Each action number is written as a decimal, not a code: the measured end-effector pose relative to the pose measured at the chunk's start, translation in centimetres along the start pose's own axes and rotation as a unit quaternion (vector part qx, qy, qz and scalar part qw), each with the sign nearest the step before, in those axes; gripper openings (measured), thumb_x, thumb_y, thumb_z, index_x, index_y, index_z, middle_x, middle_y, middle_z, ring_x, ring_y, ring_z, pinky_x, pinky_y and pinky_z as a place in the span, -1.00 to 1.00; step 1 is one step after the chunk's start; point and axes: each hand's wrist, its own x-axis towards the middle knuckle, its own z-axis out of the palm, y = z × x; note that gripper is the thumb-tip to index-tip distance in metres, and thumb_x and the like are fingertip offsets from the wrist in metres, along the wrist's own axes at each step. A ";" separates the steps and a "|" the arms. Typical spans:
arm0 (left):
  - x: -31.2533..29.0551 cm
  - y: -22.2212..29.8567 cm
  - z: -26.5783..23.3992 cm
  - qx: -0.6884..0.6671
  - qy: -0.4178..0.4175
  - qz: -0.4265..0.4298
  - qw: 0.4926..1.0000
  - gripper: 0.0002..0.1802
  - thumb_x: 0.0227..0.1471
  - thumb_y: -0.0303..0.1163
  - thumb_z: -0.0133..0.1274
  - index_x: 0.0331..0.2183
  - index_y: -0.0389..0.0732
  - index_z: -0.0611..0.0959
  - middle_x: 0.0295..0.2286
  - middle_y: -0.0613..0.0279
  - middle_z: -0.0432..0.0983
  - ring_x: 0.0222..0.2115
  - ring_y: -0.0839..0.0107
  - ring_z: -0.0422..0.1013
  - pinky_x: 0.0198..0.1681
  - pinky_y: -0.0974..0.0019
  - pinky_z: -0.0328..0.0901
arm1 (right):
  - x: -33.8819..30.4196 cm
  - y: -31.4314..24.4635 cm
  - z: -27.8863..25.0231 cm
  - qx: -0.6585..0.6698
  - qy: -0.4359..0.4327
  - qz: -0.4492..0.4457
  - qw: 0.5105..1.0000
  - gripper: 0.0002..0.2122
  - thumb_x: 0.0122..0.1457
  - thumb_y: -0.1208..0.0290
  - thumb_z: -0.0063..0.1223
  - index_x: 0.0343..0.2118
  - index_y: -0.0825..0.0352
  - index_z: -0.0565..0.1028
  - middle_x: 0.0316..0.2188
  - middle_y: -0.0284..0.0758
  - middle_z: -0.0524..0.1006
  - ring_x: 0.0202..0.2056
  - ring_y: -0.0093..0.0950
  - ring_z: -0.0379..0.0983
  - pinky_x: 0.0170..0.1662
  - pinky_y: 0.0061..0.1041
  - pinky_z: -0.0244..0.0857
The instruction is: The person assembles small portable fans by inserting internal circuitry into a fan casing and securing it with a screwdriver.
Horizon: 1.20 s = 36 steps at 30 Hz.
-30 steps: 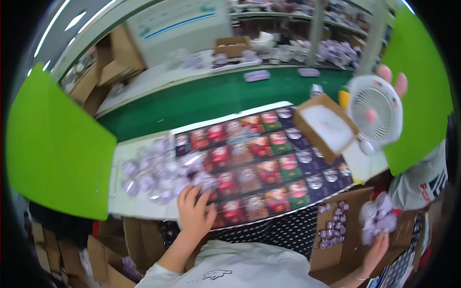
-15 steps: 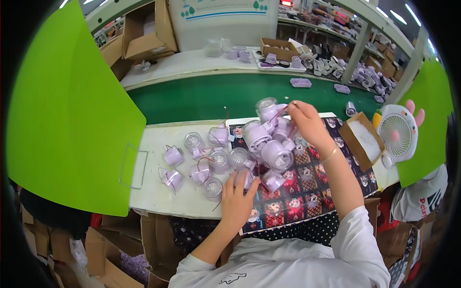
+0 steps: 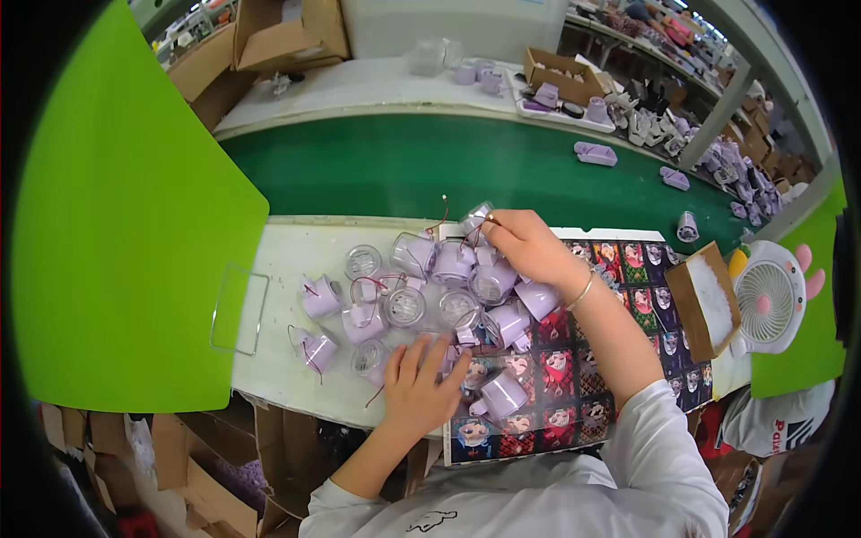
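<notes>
My right hand (image 3: 531,249) reaches over the far side of a cluster of lilac cup-shaped parts. Its fingertips pinch together at thin dark-red wires, close beside a clear-capped lilac part (image 3: 475,217); the exact grip is partly hidden. My left hand (image 3: 420,393) lies at the near side with fingers spread, touching the nearest parts. Between the hands sit several lilac cups (image 3: 492,282) with clear caps and red wires, some tipped over. One lilac cup (image 3: 502,394) rests on its side, apart from the cluster, on a printed picture mat (image 3: 558,417).
A green belt (image 3: 359,161) runs behind the white worktop (image 3: 269,359). On the right stand a cardboard box (image 3: 704,300) of white material and a white fan (image 3: 767,296). Bright green panels (image 3: 134,251) flank the place. Lilac parts are heaped at the far right.
The heaped cups have spread out on the worktop and mat, one lying apart near the front. My right hand has moved left and nearer the cluster. The view has shifted with my head.
</notes>
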 end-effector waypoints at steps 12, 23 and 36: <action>0.4 6.3 1.2 -0.202 -0.054 0.068 0.976 -0.51 -0.14 -0.34 0.20 -0.06 -0.07 0.63 -0.04 0.12 0.44 -0.03 0.17 0.35 -0.02 0.06 0.33 | -1.3 3.4 1.3 0.072 0.025 0.019 0.997 -0.81 0.19 0.37 0.05 -0.32 0.44 0.47 -0.63 -0.18 0.45 -0.60 -0.35 0.33 -0.47 -0.37 0.22; 1.0 -0.8 -6.9 -0.289 0.152 -0.057 0.943 -0.46 -0.10 -0.39 0.21 -0.01 -0.21 0.52 -0.08 -0.03 0.48 -0.11 0.01 0.44 0.01 -0.06 0.26 | -7.3 2.0 -2.2 -0.160 0.015 -0.086 0.983 -0.47 0.04 0.40 0.17 0.10 0.35 0.30 0.00 -0.06 0.33 0.06 -0.06 0.26 0.13 -0.21 0.20; 3.7 -28.4 1.8 -0.165 0.005 -0.453 0.876 -0.56 0.07 -0.35 -0.08 -0.02 -0.35 0.52 -0.19 -0.07 0.54 -0.20 0.18 0.48 -0.07 0.24 0.34 | -9.3 3.9 -1.5 -0.173 0.018 0.012 0.985 -0.20 -0.07 0.26 0.36 0.24 0.29 0.17 -0.07 -0.04 0.36 -0.06 -0.06 0.38 0.04 -0.21 0.31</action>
